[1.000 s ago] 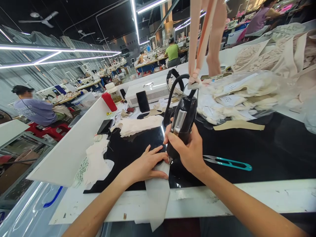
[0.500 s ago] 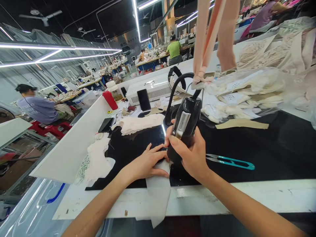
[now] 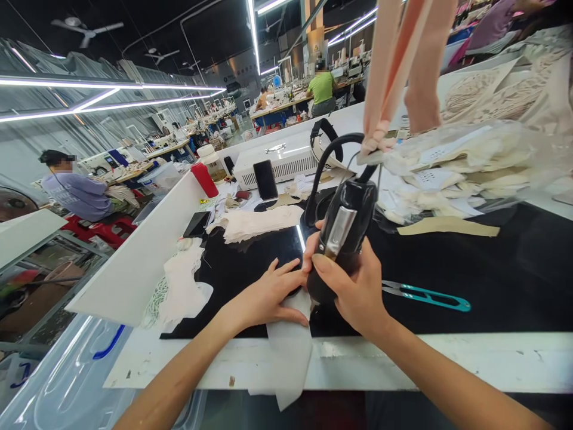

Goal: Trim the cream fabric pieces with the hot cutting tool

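Observation:
My right hand [image 3: 362, 286] is wrapped round a black corded hand tool [image 3: 342, 230] with a silvery metal plate on its side. Its lower end is close to the black mat, and its working tip is hidden from me. Pink fabric strips [image 3: 396, 65] hang from above, knotted near its cord. My left hand [image 3: 271, 298] lies flat with fingers spread, pressing a pale strip of cloth [image 3: 289, 352] that drapes over the table's front edge. Its fingertips are right beside the tool. Thread snips [image 3: 430, 297] with teal handles lie to the right of my right hand.
Stacked pale cloth pieces [image 3: 262, 223] and a phone [image 3: 265, 180] stand behind the hands. A white vented box [image 3: 277, 167] sits further back. Bagged pale pieces [image 3: 447, 173] are piled at right. A white side panel [image 3: 138, 257] borders the left; seated people work beyond it.
The whole view has shifted slightly, so things appear a little further right. Both hands and the black tool keep nearly the same place on the mat.

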{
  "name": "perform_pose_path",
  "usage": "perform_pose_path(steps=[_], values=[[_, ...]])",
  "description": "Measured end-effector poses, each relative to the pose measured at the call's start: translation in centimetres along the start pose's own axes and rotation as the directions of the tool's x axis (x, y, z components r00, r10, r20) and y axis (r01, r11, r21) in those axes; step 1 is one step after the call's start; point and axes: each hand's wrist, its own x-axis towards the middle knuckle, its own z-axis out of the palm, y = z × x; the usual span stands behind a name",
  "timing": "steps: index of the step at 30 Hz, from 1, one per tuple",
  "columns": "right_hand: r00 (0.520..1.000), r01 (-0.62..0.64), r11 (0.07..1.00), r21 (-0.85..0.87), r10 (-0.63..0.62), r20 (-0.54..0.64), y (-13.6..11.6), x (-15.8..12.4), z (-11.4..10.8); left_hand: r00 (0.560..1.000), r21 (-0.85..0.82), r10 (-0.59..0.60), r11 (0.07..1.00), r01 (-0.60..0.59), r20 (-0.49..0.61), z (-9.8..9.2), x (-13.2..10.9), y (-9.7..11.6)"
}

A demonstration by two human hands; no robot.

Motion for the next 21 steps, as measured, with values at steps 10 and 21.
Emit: perform_pose_path(steps=[10, 21], values=[[0.997, 0.07, 0.997, -0.023, -0.07, -0.03, -0.2, 1.7, -2.0, 0.928, 0.262, -0.083, 0.947, 0.187, -0.364, 4.3, -5.0, 6.1], [1.0, -0.001, 1.0, 0.02, 0.002, -0.02, -0.5, 1.3, -1.7, 0.945, 0.328, 0.123, 0.945, -0.019, -0.302, 2.8, -5.7, 3.0]])
